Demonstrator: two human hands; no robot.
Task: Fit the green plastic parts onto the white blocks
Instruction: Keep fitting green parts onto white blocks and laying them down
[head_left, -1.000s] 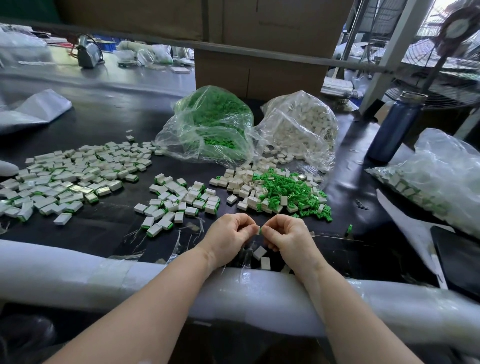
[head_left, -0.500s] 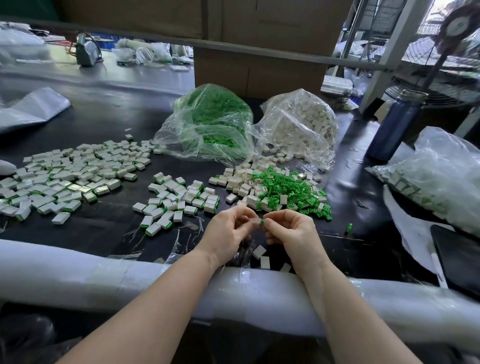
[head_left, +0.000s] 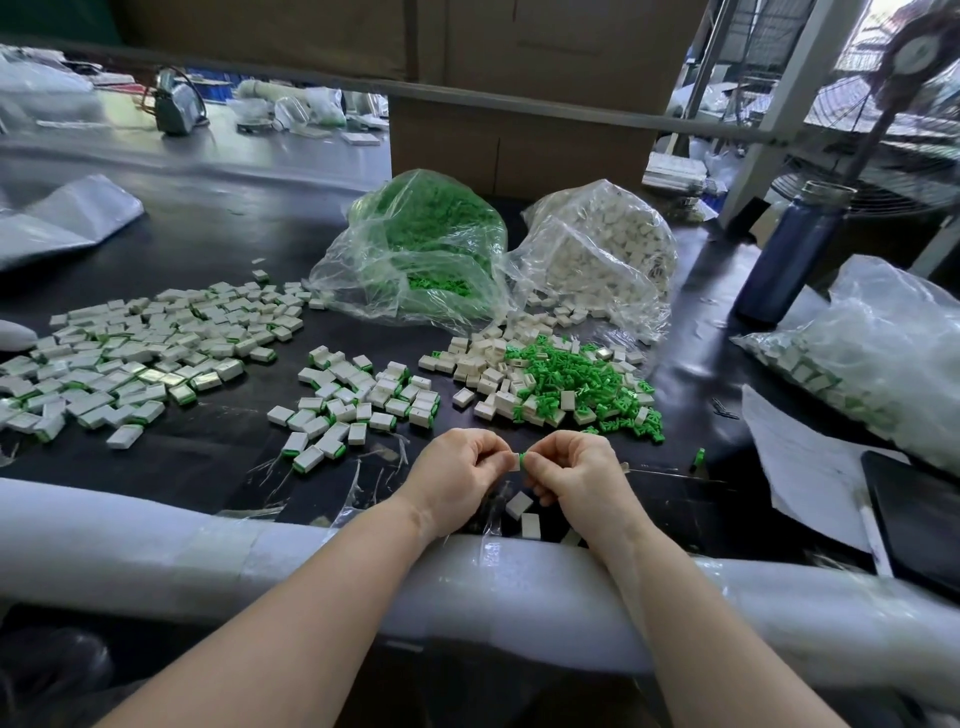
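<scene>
2 hands meet just above the near edge of the black desk (head_left: 218, 457): the left hand (head_left: 457, 475) pinches a small white rectangular plastic block (head_left: 514, 461) and the right hand (head_left: 576, 478) pinches a small green plastic part (head_left: 522, 458) against its end, each grip curled tight on its piece. Judging by this, the press-fit step is in hand. Next comes a straight push until the part seats flush, then a fresh pair from the loose mixed pile of green parts and white blocks (head_left: 566, 379) beyond the hands.
</scene>
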